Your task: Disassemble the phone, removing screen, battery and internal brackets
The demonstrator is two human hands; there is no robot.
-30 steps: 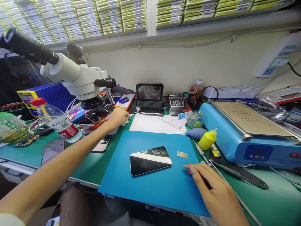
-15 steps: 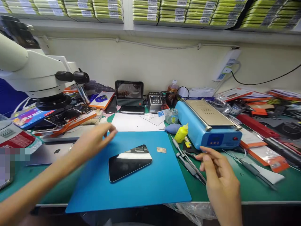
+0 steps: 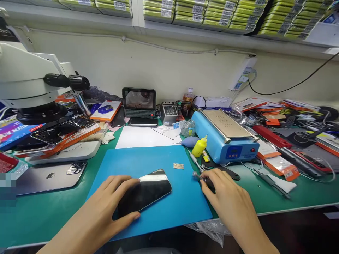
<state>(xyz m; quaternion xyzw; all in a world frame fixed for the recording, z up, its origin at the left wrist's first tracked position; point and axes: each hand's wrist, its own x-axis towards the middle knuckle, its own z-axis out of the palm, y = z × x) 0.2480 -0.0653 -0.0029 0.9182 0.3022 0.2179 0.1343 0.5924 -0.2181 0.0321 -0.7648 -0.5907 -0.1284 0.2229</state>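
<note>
A dark smartphone (image 3: 149, 192) with a glossy screen lies face up and slanted on the blue mat (image 3: 180, 208). My left hand (image 3: 111, 201) spans its left end, thumb at the near edge and fingers at the far edge. Between the fingertips of my right hand (image 3: 230, 194) is a slim screwdriver (image 3: 205, 179), its silver end cap pointing left over the mat's right edge. Most of its shaft is hidden by that hand. A small metallic plate (image 3: 178, 165) lies on the mat beyond the phone's right end.
A blue heating plate machine (image 3: 221, 141) stands at right, with a yellow bottle (image 3: 199, 146) and a blue air blower (image 3: 189, 141) beside it. On the left are a microscope (image 3: 37, 84) and a grey laptop-like device (image 3: 53, 178). A white sheet (image 3: 137, 137) lies behind the mat.
My left hand has come down and right onto the phone, which sits slightly turned. My right hand has moved left and picked up the screwdriver. The view has shifted right.
</note>
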